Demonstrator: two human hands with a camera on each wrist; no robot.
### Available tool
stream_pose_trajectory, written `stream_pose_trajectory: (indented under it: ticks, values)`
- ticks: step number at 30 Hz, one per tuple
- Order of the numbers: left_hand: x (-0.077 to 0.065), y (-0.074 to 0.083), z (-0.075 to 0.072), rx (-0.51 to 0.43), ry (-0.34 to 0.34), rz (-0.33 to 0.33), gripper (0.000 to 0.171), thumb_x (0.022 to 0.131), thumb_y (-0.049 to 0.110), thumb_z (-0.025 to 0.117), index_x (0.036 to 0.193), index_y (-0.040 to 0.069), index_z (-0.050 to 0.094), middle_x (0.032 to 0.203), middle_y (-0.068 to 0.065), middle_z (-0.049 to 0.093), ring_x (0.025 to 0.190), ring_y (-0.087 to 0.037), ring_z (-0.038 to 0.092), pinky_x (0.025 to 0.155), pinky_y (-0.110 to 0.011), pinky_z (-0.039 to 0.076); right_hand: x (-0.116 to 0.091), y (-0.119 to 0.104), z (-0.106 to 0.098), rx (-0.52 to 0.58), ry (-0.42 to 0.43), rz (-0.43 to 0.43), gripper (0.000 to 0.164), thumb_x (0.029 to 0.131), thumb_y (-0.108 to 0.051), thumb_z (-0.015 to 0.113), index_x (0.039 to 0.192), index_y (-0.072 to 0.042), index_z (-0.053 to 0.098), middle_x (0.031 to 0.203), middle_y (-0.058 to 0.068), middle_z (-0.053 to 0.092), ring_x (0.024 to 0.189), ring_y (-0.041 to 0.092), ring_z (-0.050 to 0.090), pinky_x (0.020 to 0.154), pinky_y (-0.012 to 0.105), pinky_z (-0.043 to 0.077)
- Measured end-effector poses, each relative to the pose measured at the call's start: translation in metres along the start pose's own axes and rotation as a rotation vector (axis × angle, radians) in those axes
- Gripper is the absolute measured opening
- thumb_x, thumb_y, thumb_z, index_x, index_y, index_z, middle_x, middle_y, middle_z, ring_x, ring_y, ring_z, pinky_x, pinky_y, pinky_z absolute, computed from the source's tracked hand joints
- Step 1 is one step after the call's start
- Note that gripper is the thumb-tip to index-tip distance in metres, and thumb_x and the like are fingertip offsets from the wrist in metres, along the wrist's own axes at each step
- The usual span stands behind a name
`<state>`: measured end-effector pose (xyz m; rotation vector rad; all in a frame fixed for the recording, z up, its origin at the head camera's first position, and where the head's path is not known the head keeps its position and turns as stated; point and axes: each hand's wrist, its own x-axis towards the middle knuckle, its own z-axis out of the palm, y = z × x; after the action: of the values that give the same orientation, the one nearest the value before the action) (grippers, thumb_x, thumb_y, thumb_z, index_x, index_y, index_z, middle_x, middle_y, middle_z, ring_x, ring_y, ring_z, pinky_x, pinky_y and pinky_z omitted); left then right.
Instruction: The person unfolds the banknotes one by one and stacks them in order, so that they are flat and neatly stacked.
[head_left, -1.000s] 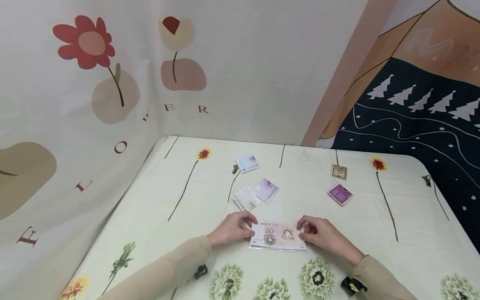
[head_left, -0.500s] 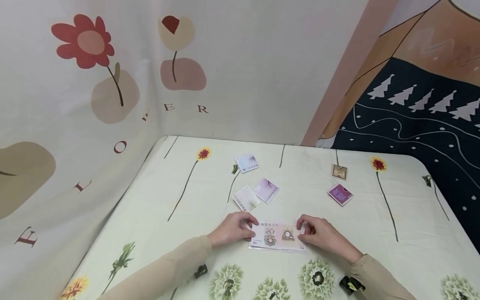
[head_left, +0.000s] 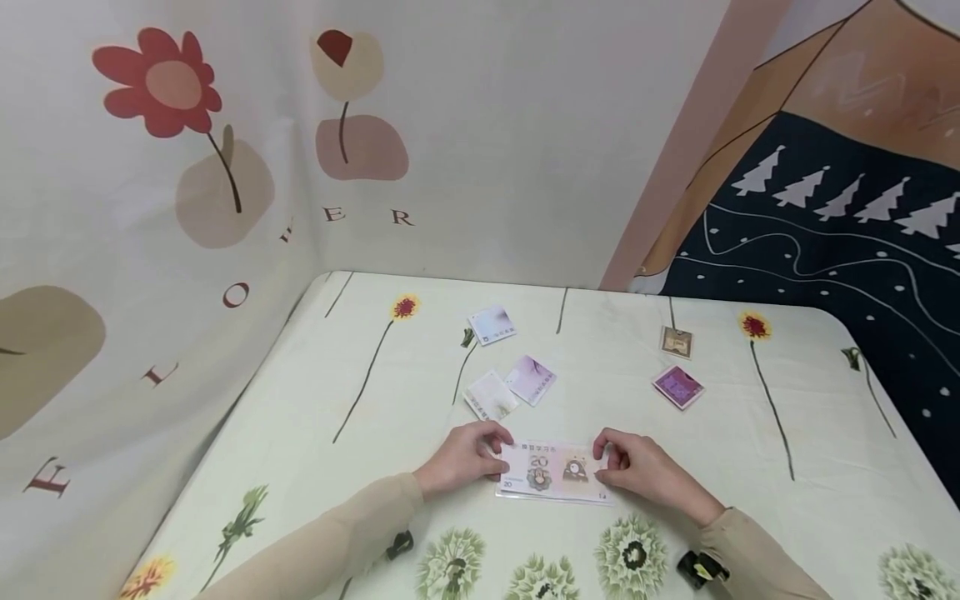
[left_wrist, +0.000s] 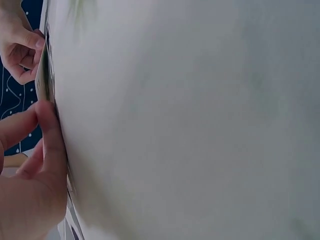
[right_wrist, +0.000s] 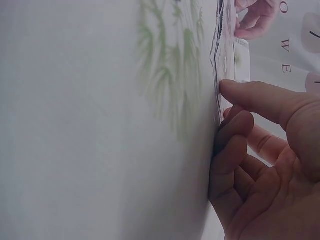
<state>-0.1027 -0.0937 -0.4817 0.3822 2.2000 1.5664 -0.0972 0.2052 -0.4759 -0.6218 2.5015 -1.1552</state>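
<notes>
A pale pink play banknote (head_left: 552,470) printed with a 20 and cartoon animals lies flat at the front middle of the table. Below its lower edge shows the rim of another sheet. My left hand (head_left: 467,457) pinches its left end between thumb and fingers. At the right end, my right hand (head_left: 651,472) pinches the note, thumb on top. Seen from the right wrist, the right hand (right_wrist: 270,145) has its other fingers curled against the tabletop. The left wrist view has the left hand (left_wrist: 37,170) low at the note's edge, seen nearly side-on.
Behind the left hand lie three separate notes: a white one (head_left: 491,396), a lilac one (head_left: 532,380) and a pale blue one (head_left: 492,325). Farther right are a purple folded note (head_left: 678,387) and a brown one (head_left: 677,342). A flowered cloth (head_left: 300,492) covers the table.
Both hands stay at the note's ends, with only slight finger movement. The head view has shifted a little; the other notes lie as before.
</notes>
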Motion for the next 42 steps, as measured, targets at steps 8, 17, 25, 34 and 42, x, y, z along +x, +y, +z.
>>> stream_pose_trajectory:
  ticks: [8,17,25,34,42]
  values:
    - [0.001,0.002,0.0,0.045,0.012,-0.026,0.025,0.074,-0.01,0.075,0.096,-0.003,0.064,0.08,-0.007,0.055,0.058,-0.01,0.061,0.054,-0.024,0.055,0.0,0.0,0.0,0.006,-0.003,0.004,0.02,0.08,-0.004,0.073,0.092,-0.011,0.058,0.069,-0.006,0.051,0.059,0.006,0.047,0.056,0.023,0.041]
    - [0.0,0.004,0.0,0.108,0.006,-0.013,0.024,0.073,-0.009,0.075,0.093,-0.002,0.063,0.078,-0.006,0.055,0.055,-0.008,0.059,0.05,-0.024,0.053,0.0,0.0,0.0,-0.001,-0.01,-0.001,0.02,0.081,-0.005,0.073,0.093,-0.011,0.058,0.068,-0.006,0.05,0.058,0.005,0.045,0.055,0.023,0.039]
    - [0.001,0.006,0.0,0.125,0.003,-0.028,0.024,0.073,-0.01,0.073,0.093,-0.002,0.063,0.078,-0.006,0.054,0.053,-0.009,0.057,0.047,-0.024,0.052,0.0,-0.001,0.001,0.001,-0.002,0.004,0.021,0.08,-0.006,0.074,0.093,-0.012,0.059,0.069,-0.007,0.05,0.058,0.005,0.045,0.054,0.023,0.04]
    - [0.001,0.008,-0.003,0.117,-0.01,-0.05,0.023,0.074,-0.009,0.072,0.095,-0.002,0.064,0.08,-0.007,0.055,0.053,-0.01,0.057,0.048,-0.025,0.053,-0.001,0.0,-0.001,0.038,0.007,-0.013,0.017,0.083,-0.009,0.073,0.094,-0.01,0.06,0.07,-0.006,0.051,0.059,0.005,0.045,0.053,0.023,0.04]
    - [0.002,0.01,-0.012,-0.016,-0.058,-0.123,0.025,0.077,-0.004,0.072,0.1,-0.004,0.065,0.081,-0.005,0.058,0.062,-0.012,0.058,0.058,-0.026,0.055,-0.003,-0.002,-0.008,0.155,0.011,0.016,0.009,0.088,-0.005,0.065,0.096,-0.003,0.064,0.074,-0.002,0.056,0.063,0.007,0.05,0.057,0.022,0.043]
